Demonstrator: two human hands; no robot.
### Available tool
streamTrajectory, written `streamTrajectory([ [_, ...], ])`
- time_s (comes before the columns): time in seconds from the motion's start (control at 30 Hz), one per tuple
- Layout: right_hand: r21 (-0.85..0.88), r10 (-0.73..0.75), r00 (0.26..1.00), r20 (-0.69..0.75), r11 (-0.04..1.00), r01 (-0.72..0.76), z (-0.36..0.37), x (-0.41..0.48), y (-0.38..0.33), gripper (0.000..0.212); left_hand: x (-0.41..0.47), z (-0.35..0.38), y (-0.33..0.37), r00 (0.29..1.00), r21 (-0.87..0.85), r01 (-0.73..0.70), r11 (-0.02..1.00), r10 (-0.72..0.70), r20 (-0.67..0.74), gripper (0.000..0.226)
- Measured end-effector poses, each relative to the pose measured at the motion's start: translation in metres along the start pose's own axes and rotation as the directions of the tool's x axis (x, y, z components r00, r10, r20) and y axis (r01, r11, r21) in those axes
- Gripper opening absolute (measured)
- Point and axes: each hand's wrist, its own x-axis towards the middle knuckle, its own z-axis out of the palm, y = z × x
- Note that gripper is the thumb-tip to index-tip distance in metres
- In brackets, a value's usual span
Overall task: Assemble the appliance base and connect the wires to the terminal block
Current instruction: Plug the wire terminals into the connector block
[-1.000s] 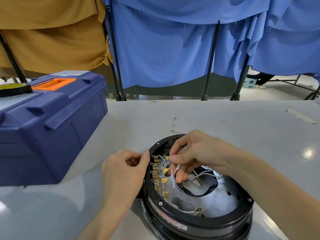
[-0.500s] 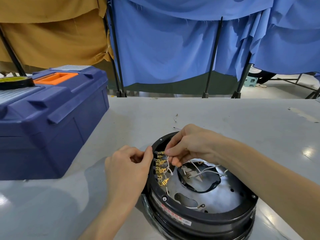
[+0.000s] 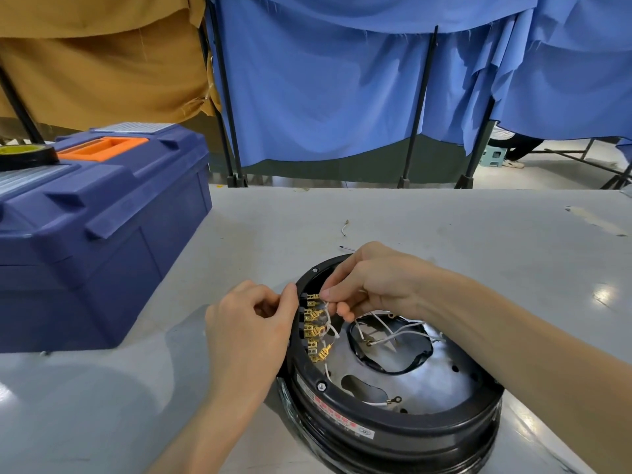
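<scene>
1. Brass spade-tab terminal block (image 3: 313, 328) sits inside the rim of the black round appliance base (image 3: 393, 429) on the grey table (image 3: 444, 234), directly under the right grip (image 3: 379, 285).
2. Right grip pinches a white wire end (image 3: 329, 314) at the topmost tab; connector hidden by fingertips.
3. Left grip (image 3: 249, 323) pinches the base rim just outboard of the block, thumb on top; judged a brace.
4. Advice: push straight along the tab, no twist; hold the crimp, not the wire.
5. Loose ring-terminal lead (image 3: 386, 401) lies nearer the body than both grips, unconnected; route it clear.
</scene>
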Motion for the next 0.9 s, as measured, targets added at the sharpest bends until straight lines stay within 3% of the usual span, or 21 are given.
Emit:
streamTrajectory([
  [0.17, 0.004, 0.041, 0.998, -0.044, 0.999, -0.041, 0.004, 0.000, -0.005, 0.007, 0.000, 0.000, 0.001, 1.000, -0.004, -0.009, 1.000, 0.009, 0.008, 0.038],
  [0.53, 0.004, 0.080, 0.950, -0.301, 0.997, -0.083, 0.027, 0.007, -0.009, 0.017, 0.004, 0.000, 0.003, 0.997, 0.016, -0.068, 0.998, 0.067, 0.035, 0.038],
  [0.9, 0.000, 0.065, 0.914, -0.400, 0.997, -0.072, 0.039, 0.010, -0.013, 0.018, 0.006, 0.001, 0.002, 0.996, 0.023, -0.070, 0.997, 0.069, 0.057, 0.039],
])
